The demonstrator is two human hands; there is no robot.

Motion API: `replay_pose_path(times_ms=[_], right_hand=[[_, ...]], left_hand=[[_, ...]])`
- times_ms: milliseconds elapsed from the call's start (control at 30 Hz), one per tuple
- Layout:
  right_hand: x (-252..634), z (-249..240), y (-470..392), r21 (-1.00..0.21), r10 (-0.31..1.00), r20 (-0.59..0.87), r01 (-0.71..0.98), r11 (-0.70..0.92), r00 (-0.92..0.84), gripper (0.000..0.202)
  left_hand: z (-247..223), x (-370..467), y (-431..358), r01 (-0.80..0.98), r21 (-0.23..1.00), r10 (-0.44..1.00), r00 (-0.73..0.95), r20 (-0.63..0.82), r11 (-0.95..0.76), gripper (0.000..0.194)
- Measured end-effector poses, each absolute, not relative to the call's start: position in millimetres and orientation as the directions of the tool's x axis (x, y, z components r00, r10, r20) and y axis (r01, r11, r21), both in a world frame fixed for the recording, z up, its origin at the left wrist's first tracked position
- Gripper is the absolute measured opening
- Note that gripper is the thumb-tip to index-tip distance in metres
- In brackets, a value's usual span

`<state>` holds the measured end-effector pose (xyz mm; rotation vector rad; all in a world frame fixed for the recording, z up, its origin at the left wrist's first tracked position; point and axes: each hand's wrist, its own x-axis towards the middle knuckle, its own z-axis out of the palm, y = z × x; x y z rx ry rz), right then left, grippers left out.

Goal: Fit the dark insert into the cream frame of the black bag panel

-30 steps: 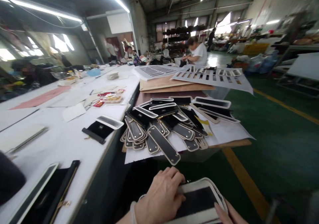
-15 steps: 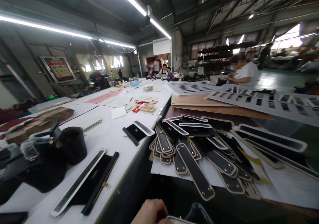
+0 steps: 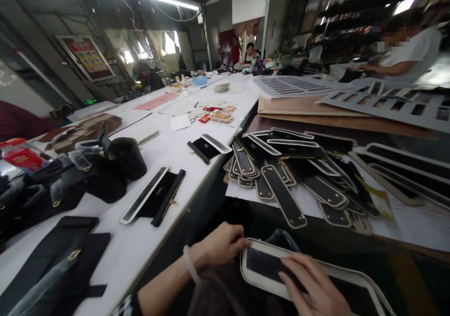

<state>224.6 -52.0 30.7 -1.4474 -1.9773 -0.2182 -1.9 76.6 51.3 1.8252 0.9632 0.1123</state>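
Your view has dropped back down, showing both hands again: your left hand [image 3: 220, 246] pinches the cream-edged black panel [image 3: 312, 278] at its end, your right hand [image 3: 316, 288] lies spread flat on it, below the worktop [image 3: 168, 166]

Both hands rest on a white-edged black panel [image 3: 316, 278] at 6 o'clock, left hand [image 3: 220, 246] gripping its end, right hand [image 3: 312, 283] flat on top; strap pile [image 3: 291, 175] at 1 o'clock.

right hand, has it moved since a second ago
Yes. The right hand was under the white-edged panel's right corner; now it lies flat on top, nearer the left hand.
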Motion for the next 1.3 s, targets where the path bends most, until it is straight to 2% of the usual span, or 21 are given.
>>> replay_pose_path(times_ms=[100, 267, 433, 667, 833, 1100, 1200, 1300], right_hand=[[198.0, 37.2, -35.2, -0.233, 0.799, 0.561, 0.886, 0.402, -0.215, 0.029], [192.9, 31.2, -29.5, -0.091, 0.839, 0.451, 0.919, 0.384, -0.306, 0.034], [197.8, 23.8, -32.9, -0.015, 0.852, 0.38, 0.918, 0.395, -0.361, 0.025], [196.1, 23.2, -32.2, 0.058, 0.857, 0.32, 0.911, 0.408, -0.404, 0.037], [189.7, 35.4, -25.0, 0.036, 0.878, 0.241, 0.908, 0.418, -0.414, 0.043], [180.9, 45.8, -23.6, -0.038, 0.887, 0.291, 0.922, 0.384, -0.358, 0.038], [181.6, 47.9, -24.8, -0.053, 0.892, 0.287, 0.924, 0.378, -0.348, 0.039], [183.9, 48.8, -26.7, -0.06, 0.887, 0.285, 0.917, 0.395, -0.364, 0.039]], left_hand=[[49.5, -3.7, 79.9, 0.526, 0.838, 0.634, 0.7, -0.328, -0.147, 0.029], [47.1, -5.5, 82.3, 0.471, 0.871, 0.614, 0.731, -0.297, -0.14, 0.028], [43.2, -7.5, 84.3, 0.426, 0.897, 0.609, 0.744, -0.273, -0.117, 0.032], [37.5, -10.1, 87.7, 0.384, 0.92, 0.588, 0.763, -0.269, -0.078, 0.036], [38.4, -12.0, 89.4, 0.385, 0.92, 0.57, 0.772, -0.282, -0.066, 0.035], [47.9, -10.4, 92.3, 0.383, 0.915, 0.61, 0.757, -0.234, -0.125, 0.032], [44.2, -10.5, 85.8, 0.361, 0.932, 0.628, 0.731, -0.267, -0.024, 0.037], [32.6, -11.5, 73.0, 0.302, 0.939, 0.622, 0.708, -0.335, 0.163, 0.05]])
